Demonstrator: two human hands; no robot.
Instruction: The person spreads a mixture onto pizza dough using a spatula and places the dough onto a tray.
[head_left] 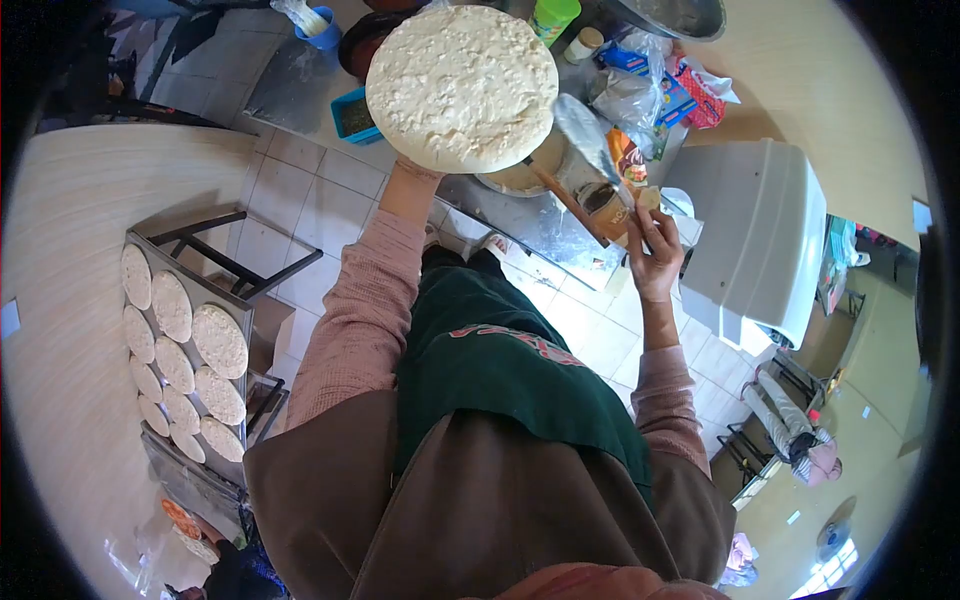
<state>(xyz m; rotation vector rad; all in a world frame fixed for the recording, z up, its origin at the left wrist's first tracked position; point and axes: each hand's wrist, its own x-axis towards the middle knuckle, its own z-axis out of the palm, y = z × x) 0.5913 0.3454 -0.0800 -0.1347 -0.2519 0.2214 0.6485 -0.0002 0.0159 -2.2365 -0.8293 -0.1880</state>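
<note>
This is a working kitchen, apparently a small bakery or pizza kitchen rather than a home's. Flat pale rounds (221,341) lie in rows on a metal-framed stand (241,288), a batch larger than a household meal. A large, thick round (460,90) and a cream-smeared spatula (588,138) are in use above a metal surface (290,95) crowded with a mixing bowl (517,186), a blue tub (343,104) of dark contents, a brush in a blue cup (322,40), plastic bags (628,98) and food packets. The green apron (500,380), pale floor tiles (310,205) and other people, one at far right (800,442), suit a shared workplace.
</note>
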